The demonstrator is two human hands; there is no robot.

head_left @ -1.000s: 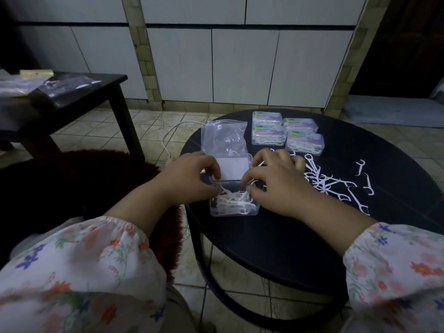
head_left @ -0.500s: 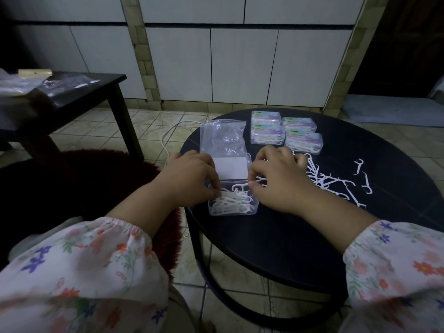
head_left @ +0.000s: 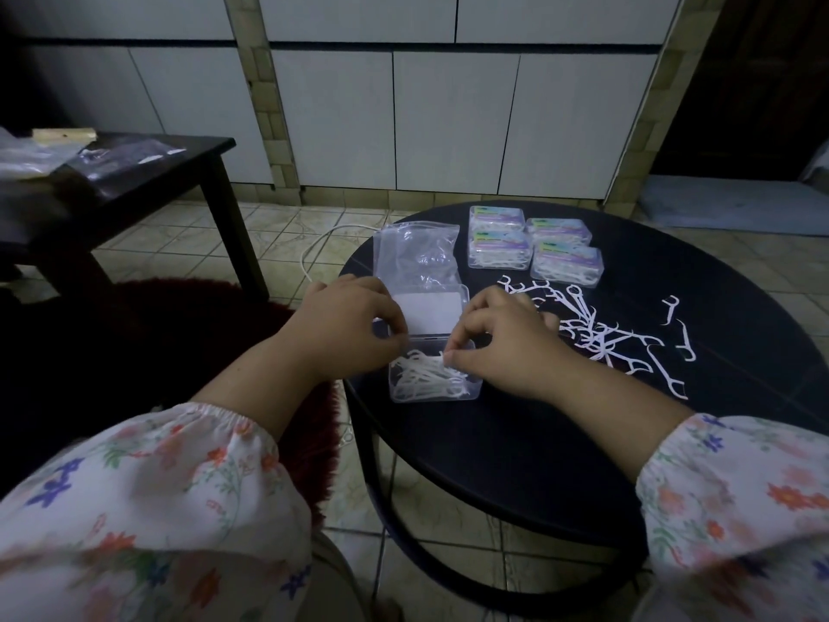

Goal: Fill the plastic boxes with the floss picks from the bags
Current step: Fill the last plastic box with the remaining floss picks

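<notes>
Two hands work at an open box [head_left: 434,383] of picks near the round table's [head_left: 516,442] left edge. Left hand [head_left: 347,334] grips the box's left side beside its raised lid [head_left: 426,318]; right hand [head_left: 502,347] pinches a pick [head_left: 442,362] over it. Loose picks [head_left: 601,338] lie to the right, with an empty bag [head_left: 419,255] and four closed boxes [head_left: 534,244] behind.
</notes>
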